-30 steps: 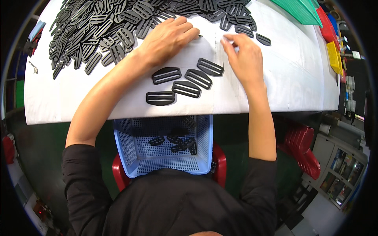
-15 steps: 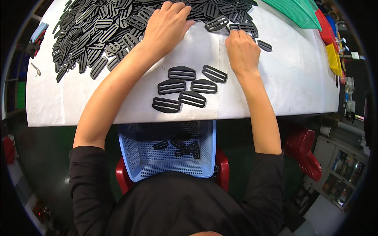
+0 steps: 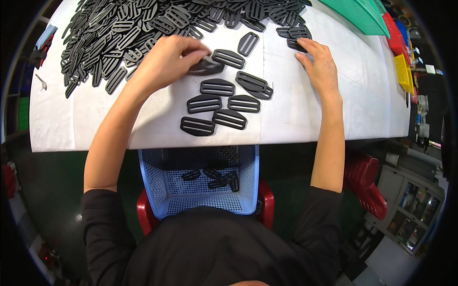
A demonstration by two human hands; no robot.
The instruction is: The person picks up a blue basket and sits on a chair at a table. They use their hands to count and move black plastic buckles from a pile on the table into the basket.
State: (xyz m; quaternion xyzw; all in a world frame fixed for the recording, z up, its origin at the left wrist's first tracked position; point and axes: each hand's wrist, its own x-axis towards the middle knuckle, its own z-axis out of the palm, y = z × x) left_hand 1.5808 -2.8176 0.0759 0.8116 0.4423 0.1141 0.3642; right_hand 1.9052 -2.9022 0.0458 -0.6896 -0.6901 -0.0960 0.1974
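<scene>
My left hand (image 3: 167, 59) pinches a black plastic slide buckle (image 3: 204, 66) and holds it against the white table (image 3: 305, 119). My right hand (image 3: 320, 66) lies flat with its fingers apart, fingertips pressing on a black buckle (image 3: 295, 44) at the edge of the big pile (image 3: 143, 28). Between my hands, several sorted buckles (image 3: 222, 102) lie in rows near the table's front edge. More buckles (image 3: 229, 58) lie loose just beyond them.
A blue perforated basket (image 3: 202, 200) with several buckles inside sits on a red stool (image 3: 143, 217) below the table edge. Green (image 3: 358, 16), red and yellow trays (image 3: 403, 71) stand at the far right. Red stools (image 3: 365, 183) sit at the right.
My left hand has pulled back from the pile toward the rows with a buckle. My right hand has stayed at the pile's edge. More buckles lie in the sorted rows.
</scene>
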